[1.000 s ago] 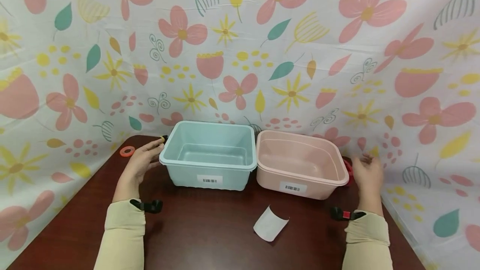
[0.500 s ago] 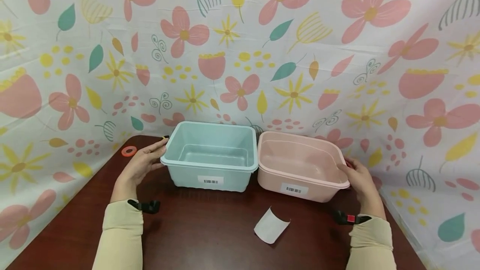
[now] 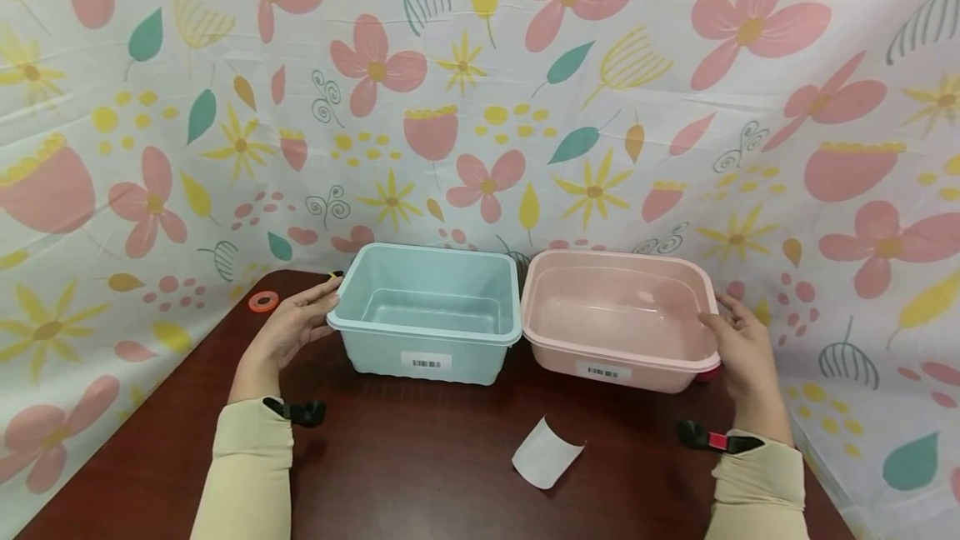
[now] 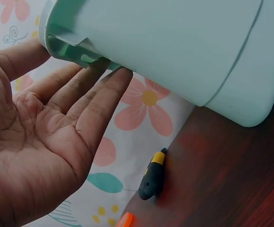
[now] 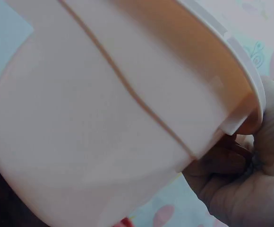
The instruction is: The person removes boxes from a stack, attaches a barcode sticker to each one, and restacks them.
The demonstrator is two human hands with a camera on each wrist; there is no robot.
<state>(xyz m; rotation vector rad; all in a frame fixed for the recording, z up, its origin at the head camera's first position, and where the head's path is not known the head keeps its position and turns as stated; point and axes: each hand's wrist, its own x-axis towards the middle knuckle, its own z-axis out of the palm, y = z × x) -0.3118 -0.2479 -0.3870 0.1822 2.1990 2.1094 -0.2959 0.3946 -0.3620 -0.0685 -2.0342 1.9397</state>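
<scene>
A light blue plastic basin [image 3: 427,311] with a barcode label stands toward the back of the table. My left hand [image 3: 296,327] is at its left end; in the left wrist view the fingertips [image 4: 123,75] reach under the rim and the thumb meets the rim from the other side. To the right, a pink plastic basin [image 3: 615,340], also labelled, has its right end raised. My right hand [image 3: 742,348] grips that end, thumb over the rim, the other fingers curled beneath it in the right wrist view. Both basins hold nothing.
A curled white paper piece [image 3: 547,454] lies in front of the basins. At the left edge are an orange ring [image 3: 263,301] and a black-and-yellow tool [image 4: 152,175]. Something red [image 3: 708,374] shows behind the pink basin. A floral cloth [image 3: 450,90] hangs behind.
My right hand has come in from the right, taken hold of the pink basin's rim and raised that end, shifting it slightly right. My left hand stays at the blue basin.
</scene>
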